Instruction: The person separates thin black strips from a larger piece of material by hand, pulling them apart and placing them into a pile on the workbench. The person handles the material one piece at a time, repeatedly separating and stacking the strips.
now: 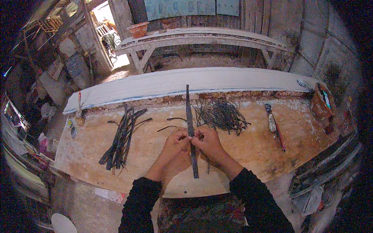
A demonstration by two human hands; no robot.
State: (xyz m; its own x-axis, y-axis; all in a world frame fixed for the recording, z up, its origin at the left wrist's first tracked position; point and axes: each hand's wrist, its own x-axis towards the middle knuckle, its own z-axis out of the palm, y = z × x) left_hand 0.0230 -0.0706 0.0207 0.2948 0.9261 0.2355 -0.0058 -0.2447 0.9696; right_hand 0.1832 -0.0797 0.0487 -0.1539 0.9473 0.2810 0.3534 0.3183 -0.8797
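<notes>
Head view: left hand and right hand pinch the strip at its left and right sides, fingers closed; its long axis runs from near to far.

1. A held strip is gripped between the left hand and the right hand, above the middle of the tabletop.
2. To the left of the hands, a bundle of strips is laid on the tabletop.
3. Just beyond the right hand, a heap of strips is gathered.
4. Farther right, a pair of hand tools is set down.
5. Behind all these, a board is placed crosswise along the tabletop's far edge.
6. Near the board's right end, a container is stood.
7. Well behind the board, a second tabletop is positioned, with a bowl set toward its left end.
</notes>
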